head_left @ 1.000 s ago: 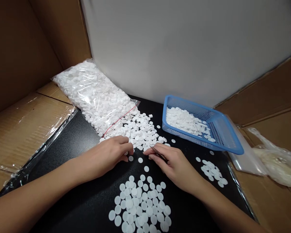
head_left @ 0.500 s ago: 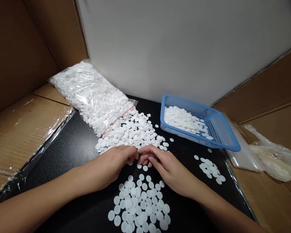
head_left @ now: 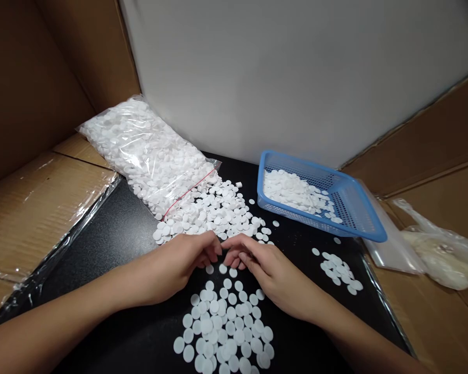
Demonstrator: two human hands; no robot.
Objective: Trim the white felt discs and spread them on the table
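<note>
Small flat white discs lie in a loose group (head_left: 230, 322) on the black tabletop in front of me. Beyond my hands a larger heap of discs (head_left: 222, 208) spills from a clear zip bag (head_left: 140, 140) with a red seal line. My left hand (head_left: 191, 259) is closed, its fingers curled down at the heap's near edge. Opposite it, my right hand (head_left: 257, 259) is closed too, thumb drawn in by the bent fingers. The index fingertips nearly meet. A few single discs (head_left: 223, 268) lie just under the fingers. What the fingertips hold, if anything, is hidden.
A blue basket (head_left: 323, 223) holding more discs stands at the back right. A small cluster of discs (head_left: 339, 272) lies right of my right hand. Beyond the table's right edge sits a knotted plastic bag (head_left: 444, 254). Cardboard (head_left: 42, 208) borders the left side.
My left hand has turned slightly, showing more of its curled fingers. A disc beneath its fingertips is more exposed. The right hand has barely moved.
</note>
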